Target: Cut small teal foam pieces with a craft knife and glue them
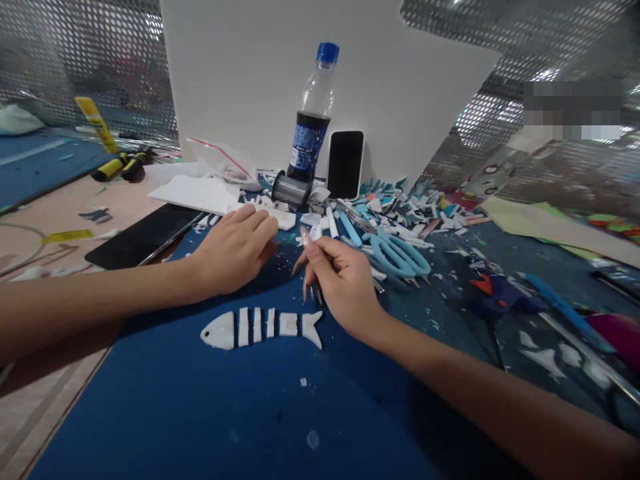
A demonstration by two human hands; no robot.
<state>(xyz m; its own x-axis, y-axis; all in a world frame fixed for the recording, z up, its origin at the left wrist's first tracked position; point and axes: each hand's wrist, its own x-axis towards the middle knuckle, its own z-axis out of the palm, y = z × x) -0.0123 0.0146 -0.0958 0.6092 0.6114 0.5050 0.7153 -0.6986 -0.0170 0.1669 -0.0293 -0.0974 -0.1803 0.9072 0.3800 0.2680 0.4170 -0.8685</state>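
On the blue mat lies a white fish cut into several separate pieces, running from a head (220, 331) with a black eye to a forked tail (312, 328). Behind the head pieces, my left hand (235, 247) rests with its fingers curled under, so whatever they hold is hidden. My right hand (345, 280) hovers above and right of the tail, palm turned up. Its thumb and index finger are pinched together; anything between them is too small to make out. Small dark specks (281, 261) are scattered on the mat between the hands.
Behind my hands stand a cola bottle (310, 127), a wire spool (291, 191) and an upright phone (345, 164). Blue-handled scissors (397, 255) lie among foam scraps. Another phone (145, 235) lies left; a glue gun (505, 293) is at right.
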